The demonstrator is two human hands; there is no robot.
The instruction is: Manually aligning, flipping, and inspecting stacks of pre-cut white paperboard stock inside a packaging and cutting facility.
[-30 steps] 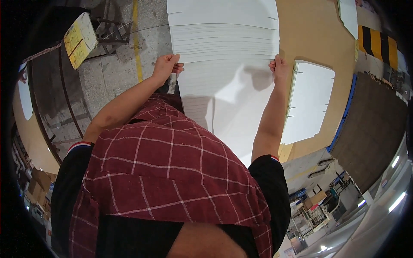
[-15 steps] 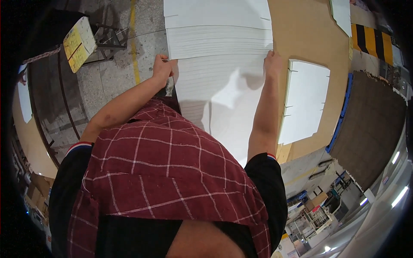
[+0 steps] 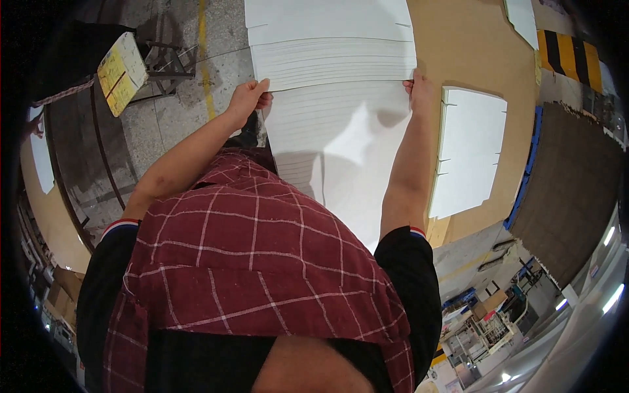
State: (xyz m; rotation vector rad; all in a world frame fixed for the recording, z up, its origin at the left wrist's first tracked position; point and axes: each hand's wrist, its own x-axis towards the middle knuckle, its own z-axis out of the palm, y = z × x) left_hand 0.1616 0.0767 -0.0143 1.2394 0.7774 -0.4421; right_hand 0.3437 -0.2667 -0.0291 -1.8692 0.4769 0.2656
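Note:
A broad pile of white cardboard sheets (image 3: 327,19) lies before me, its overlapping edges showing as many thin lines across the middle. My left hand (image 3: 249,98) is closed on the near left corner of an upper sheet, thumb on top and fingers curled beneath. At the opposite corner of the same edge, my right hand (image 3: 421,90) pinches the sheet with bent fingers. Nearer to me, more white sheets (image 3: 334,141) carry the shadow of my body.
On the brown board surface (image 3: 472,39) at the right rests a smaller stack of notched white sheets (image 3: 473,150). Blue edging (image 3: 532,150) runs beside it. A stool with a yellow-marked seat (image 3: 123,73) stands on the left floor. Black-and-yellow striping (image 3: 570,59) marks the far right.
My left hand has closed its fingers around the sheet's corner and shifted slightly right. My right hand has moved a little right, its fingers now curled at the other corner.

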